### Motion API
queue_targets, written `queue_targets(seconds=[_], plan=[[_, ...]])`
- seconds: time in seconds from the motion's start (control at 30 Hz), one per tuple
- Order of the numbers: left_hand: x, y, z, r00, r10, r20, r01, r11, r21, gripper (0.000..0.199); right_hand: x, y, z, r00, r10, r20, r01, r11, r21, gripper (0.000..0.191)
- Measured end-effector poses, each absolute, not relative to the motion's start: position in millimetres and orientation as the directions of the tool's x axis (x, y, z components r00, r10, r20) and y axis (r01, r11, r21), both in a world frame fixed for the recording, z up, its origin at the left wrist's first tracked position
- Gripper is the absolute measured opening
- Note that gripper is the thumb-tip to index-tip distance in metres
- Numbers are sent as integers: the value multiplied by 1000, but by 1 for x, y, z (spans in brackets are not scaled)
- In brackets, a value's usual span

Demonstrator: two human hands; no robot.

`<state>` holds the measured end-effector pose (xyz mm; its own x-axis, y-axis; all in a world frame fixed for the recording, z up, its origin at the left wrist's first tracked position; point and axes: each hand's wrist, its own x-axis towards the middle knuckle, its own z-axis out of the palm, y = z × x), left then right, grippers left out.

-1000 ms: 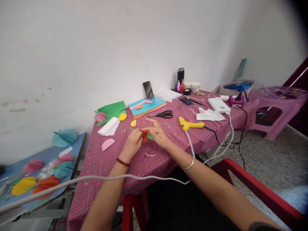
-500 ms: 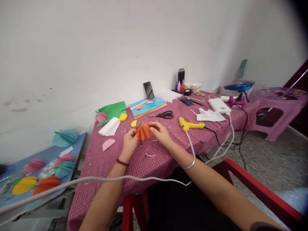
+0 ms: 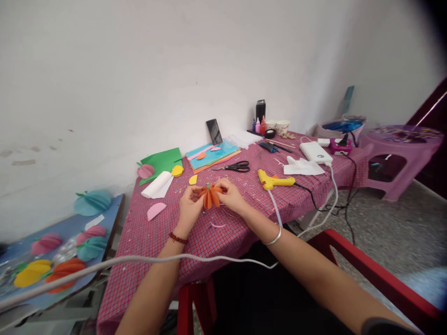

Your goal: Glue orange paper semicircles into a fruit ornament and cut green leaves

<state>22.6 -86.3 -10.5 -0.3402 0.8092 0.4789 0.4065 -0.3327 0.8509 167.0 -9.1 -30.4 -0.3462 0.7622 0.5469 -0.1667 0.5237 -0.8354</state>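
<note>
An orange paper pumpkin (image 3: 211, 199) with a small green stem is held just above the checked tablecloth, its folds fanned out. My left hand (image 3: 190, 204) pinches its left side between thumb and fingers. On the other side, my right hand (image 3: 230, 195) grips the right folds the same way. A yellow paper piece (image 3: 193, 179) lies behind my left hand, and a pink half-circle (image 3: 156, 211) lies to its left. Black-handled scissors (image 3: 237, 166) rest beyond the pumpkin. To the right of my right hand is a yellow glue gun (image 3: 275, 179) with a glue stick in it.
Coloured paper sheets (image 3: 213, 156), a phone (image 3: 214, 131) and a green sheet (image 3: 162, 164) stand or lie at the back. A white power bank (image 3: 316, 152) is at right. Finished paper shapes (image 3: 92, 203) cover a blue board at left. A white cable (image 3: 216, 258) crosses in front.
My right hand has closed on the pumpkin's right side, where its fingers only touched the edge before. The pumpkin is now tilted and spread wider between both hands.
</note>
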Motion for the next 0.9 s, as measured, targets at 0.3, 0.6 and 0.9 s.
queue_targets(seconds=[0.3, 0.6, 0.9], plan=[[21, -90, -8, -322, 770, 551, 623, -265, 736, 15, 168, -17, -27, -416, 740, 528, -187, 499, -846, 7], [28, -92, -7, -255, 828, 499, 483, -338, 808, 11, 166, -19, -28, -447, 732, 514, -192, 483, -854, 7], [21, -95, -6, -114, 911, 396, 476, -300, 827, 7, 170, -18, -32, -521, 688, 504, -147, 510, -847, 11]])
